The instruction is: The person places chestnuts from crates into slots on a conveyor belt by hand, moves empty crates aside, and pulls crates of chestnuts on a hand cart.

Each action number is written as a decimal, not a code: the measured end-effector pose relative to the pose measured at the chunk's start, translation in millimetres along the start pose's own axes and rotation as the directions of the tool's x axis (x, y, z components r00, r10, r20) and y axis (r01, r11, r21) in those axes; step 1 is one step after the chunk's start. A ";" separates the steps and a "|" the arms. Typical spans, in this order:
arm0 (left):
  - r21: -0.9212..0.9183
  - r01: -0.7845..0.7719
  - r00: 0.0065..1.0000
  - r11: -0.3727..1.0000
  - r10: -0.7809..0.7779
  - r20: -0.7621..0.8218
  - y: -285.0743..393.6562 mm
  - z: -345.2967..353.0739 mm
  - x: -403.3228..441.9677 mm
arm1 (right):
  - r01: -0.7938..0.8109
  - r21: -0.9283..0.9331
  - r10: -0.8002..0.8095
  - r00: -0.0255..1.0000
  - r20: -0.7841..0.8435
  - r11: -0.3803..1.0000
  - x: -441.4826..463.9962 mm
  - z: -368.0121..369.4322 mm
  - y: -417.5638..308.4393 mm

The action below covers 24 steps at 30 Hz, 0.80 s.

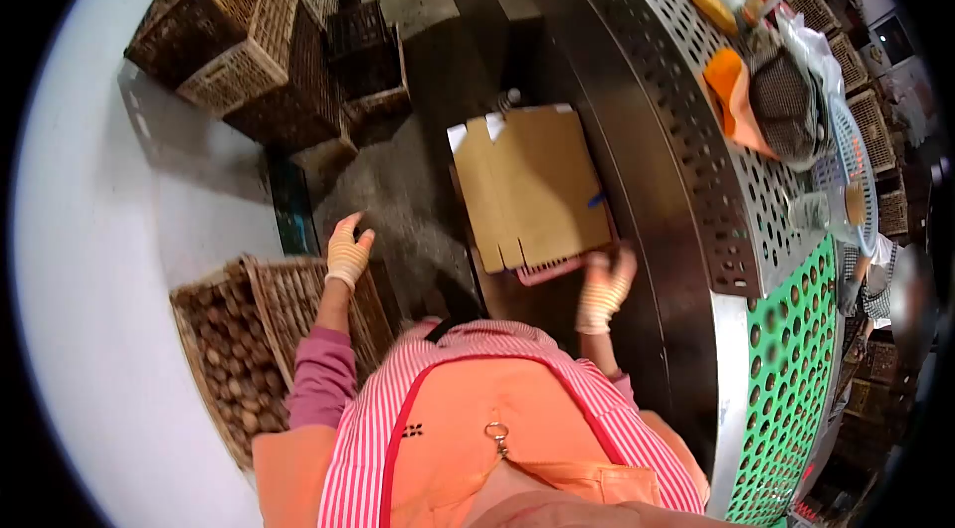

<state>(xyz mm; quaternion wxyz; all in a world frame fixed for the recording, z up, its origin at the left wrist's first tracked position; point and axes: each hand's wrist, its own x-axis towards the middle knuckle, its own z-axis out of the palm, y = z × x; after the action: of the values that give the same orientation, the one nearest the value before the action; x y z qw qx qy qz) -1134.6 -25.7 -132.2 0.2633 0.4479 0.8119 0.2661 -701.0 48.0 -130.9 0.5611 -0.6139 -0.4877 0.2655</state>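
Note:
My left hand, in a pale striped work glove with bare fingertips, is raised over the floor on the left with thumb and fingers apart. Nothing is in it. My right hand, gloved alike and slightly blurred, is beside the near right corner of a flat sheet of brown cardboard. Its fingers look spread, and I cannot tell whether they touch the sheet. The cardboard has slits and white patches along its edges. It lies on top of a pink crate, mostly hidden under it.
A wicker-look crate of round brown items stands left of me. Stacked crates line the left wall. On the right runs a metal machine with a perforated top and a green holed panel. An orange cloth and a blue basket lie on it.

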 end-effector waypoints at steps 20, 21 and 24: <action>0.093 0.350 0.921 0.932 -0.360 0.151 -223.7 -84.0 346.6 | -0.153 -0.465 0.477 0.477 0.738 0.872 142.1 593.8 50.1; 0.193 0.473 0.834 0.860 -0.507 0.216 -214.3 -102.4 348.8 | -0.179 -0.490 0.515 0.440 0.735 0.853 154.2 633.9 39.4; 0.232 0.551 0.752 0.802 -0.598 0.279 -272.4 -111.0 303.3 | -0.025 -0.614 0.577 0.372 0.727 0.789 185.7 728.8 41.3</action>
<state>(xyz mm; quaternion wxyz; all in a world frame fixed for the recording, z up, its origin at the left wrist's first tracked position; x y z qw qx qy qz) -1508.0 91.1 -291.7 0.4367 0.2318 0.8685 0.0357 -1254.0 532.1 -296.1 -0.0279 -0.5829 -0.6308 0.5114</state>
